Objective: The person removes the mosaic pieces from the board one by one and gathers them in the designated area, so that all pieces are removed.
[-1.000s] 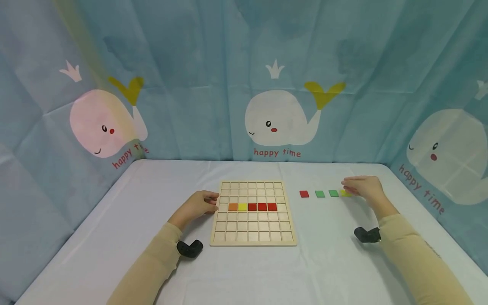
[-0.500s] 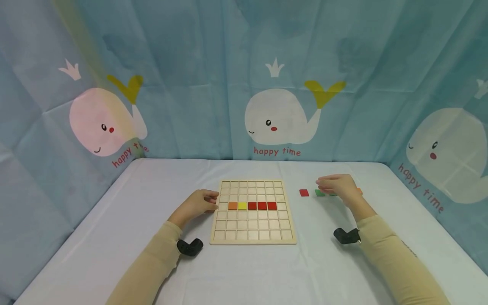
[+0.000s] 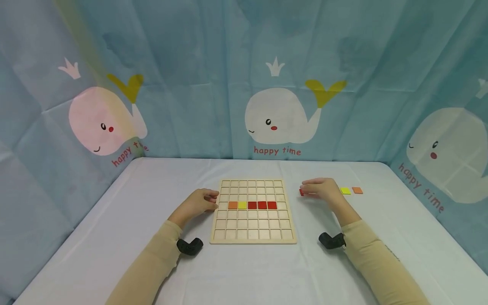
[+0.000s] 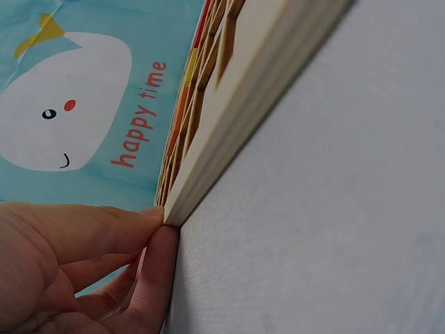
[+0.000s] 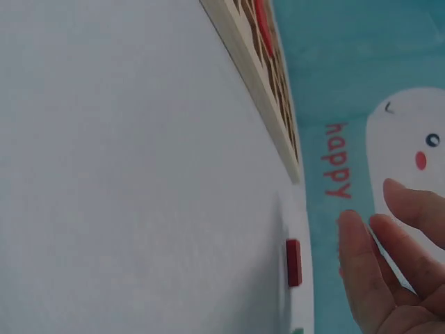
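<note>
A grid-scored wooden board lies flat on the white tablecloth. The left hand rests thumb and fingertips against the board's left edge, not wrapped round it, seemingly to steady it. One row carries, left to right, an inset orange tile, an inset yellow tile and three inset red tiles. Right of the board, the right hand hovers, thumb apart from the fingers, nothing between them. A loose red tile lies below, apart from the fingertips; a green tile shows only as a sliver. A loose yellow tile and loose orange tile lie farther right. Picking a tile up seems the step in hand; if the red one is meant, the next move calls for lowering the fingertips and pinching its thin edges. Behind hangs a whale-print curtain.
</note>
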Available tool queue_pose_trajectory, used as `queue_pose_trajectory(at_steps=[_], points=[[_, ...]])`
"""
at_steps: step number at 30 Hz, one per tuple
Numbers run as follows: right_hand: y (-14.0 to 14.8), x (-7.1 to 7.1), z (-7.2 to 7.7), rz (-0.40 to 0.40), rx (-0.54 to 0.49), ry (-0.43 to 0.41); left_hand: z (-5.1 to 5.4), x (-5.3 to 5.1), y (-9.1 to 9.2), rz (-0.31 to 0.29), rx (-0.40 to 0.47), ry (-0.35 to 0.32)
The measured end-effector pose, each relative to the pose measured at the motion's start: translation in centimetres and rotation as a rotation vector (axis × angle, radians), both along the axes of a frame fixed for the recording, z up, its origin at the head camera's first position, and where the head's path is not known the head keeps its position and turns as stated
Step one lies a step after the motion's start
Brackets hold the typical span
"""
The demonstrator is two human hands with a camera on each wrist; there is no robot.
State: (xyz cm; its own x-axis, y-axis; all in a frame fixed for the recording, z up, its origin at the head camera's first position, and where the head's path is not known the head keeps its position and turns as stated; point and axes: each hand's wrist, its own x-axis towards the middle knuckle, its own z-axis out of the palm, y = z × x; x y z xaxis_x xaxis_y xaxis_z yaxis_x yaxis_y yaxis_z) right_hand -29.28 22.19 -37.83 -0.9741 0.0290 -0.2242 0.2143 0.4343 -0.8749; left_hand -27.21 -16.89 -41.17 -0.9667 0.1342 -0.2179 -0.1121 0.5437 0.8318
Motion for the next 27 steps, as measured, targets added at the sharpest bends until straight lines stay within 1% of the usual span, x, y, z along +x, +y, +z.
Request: queue_pose_trajectory(at_steps=[4, 9, 12, 16, 18, 23, 27], points=[[-1.0, 0.2, -0.2, 0.028, -0.044, 0.016, 0.1, 0.0, -0.1, -0.011, 0.002, 0.003], [-2.3, 0.6, -0.4, 0.049, -0.052, 0.017, 0.0, 0.0, -0.1, -0.014, 0.004, 0.008], [-3.0, 0.8, -0.6, 0.067, -0.067, 0.015, -0.1, -0.1, -0.1, 0.000, 0.005, 0.002], [-3.9, 1.1, -0.7, 0.097, -0.123, 0.004, -0.2, -0.2, -0.2, 0.016, 0.005, -0.002], [-4.2, 1.2, -0.7, 0.125, -0.149, 0.000, -0.2, -0.2, -0.3, 0.013, 0.000, 0.002], [-4.8, 1.4, -0.9, 0.151, -0.155, -0.028, -0.1, -0.1, -0.2, 0.006, -0.001, 0.008], [-5.1, 1.5, -1.2, 0.166, -0.127, -0.048, 0.1, 0.1, -0.1, -0.004, -0.003, 0.015]])
